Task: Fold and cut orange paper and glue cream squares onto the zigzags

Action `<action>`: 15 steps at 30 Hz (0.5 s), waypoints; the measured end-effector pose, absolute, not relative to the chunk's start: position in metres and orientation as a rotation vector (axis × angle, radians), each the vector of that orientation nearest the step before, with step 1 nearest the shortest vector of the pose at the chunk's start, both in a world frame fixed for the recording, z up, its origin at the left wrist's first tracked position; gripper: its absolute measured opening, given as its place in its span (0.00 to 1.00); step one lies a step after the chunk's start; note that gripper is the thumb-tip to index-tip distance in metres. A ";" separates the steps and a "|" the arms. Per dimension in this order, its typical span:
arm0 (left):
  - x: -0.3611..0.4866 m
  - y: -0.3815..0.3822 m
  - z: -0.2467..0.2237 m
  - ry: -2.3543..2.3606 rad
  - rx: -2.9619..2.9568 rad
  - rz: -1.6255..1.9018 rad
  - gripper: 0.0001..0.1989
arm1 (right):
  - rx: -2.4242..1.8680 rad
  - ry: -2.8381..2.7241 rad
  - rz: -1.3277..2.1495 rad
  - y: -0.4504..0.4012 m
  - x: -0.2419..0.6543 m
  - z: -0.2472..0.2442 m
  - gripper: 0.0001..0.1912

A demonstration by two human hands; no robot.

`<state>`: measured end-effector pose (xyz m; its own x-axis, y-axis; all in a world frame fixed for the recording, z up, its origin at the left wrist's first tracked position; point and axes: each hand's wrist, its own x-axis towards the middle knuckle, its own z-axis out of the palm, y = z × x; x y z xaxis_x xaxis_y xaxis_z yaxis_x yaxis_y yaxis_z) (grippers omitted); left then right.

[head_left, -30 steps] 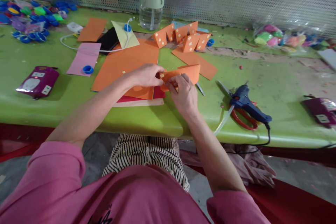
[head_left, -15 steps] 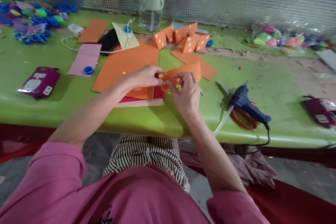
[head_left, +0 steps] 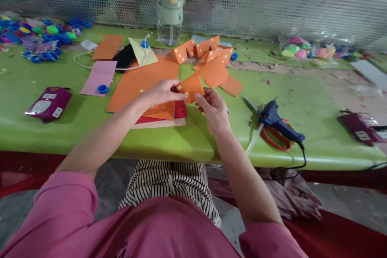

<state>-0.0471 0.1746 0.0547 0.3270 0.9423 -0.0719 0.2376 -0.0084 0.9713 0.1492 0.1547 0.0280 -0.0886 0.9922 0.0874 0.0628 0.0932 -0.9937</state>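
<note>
Between my hands is a folded orange paper strip (head_left: 213, 71) with small pale squares on its left panel. My left hand (head_left: 165, 92) pinches the strip's left end between thumb and fingers. At the lower right of the left panel, my right hand (head_left: 215, 111) has its thumb on the paper and its fingers curled behind. Below my left forearm lies a stack of orange sheets (head_left: 136, 82), with red and pale sheets showing under its front edge. Several folded orange pieces with pale squares (head_left: 181, 51) stand just behind the strip.
A blue glue gun (head_left: 279, 123) lies over red-handled scissors (head_left: 273, 139) at right. Purple power sockets (head_left: 50, 104) sit at left, with another at far right. A water bottle (head_left: 170, 20) stands against the mesh panel. Colourful small parts (head_left: 45, 34) are heaped at back left.
The strip has opened out, its left panel now facing up and its right panel raised farther back. My right hand has moved slightly down from the strip's top edge.
</note>
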 end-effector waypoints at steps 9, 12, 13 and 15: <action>-0.042 0.174 0.053 1.139 1.443 0.822 0.11 | -1.096 -1.336 1.180 0.155 0.147 0.028 0.21; -0.042 0.173 0.055 1.149 1.444 0.826 0.09 | -1.165 -1.349 1.163 0.154 0.150 0.029 0.21; -0.042 0.173 0.056 1.148 1.438 0.838 0.09 | -1.206 -1.342 1.109 0.153 0.151 0.029 0.20; -0.043 0.173 0.057 1.135 1.414 0.873 0.08 | -1.279 -1.357 0.911 0.150 0.153 0.031 0.16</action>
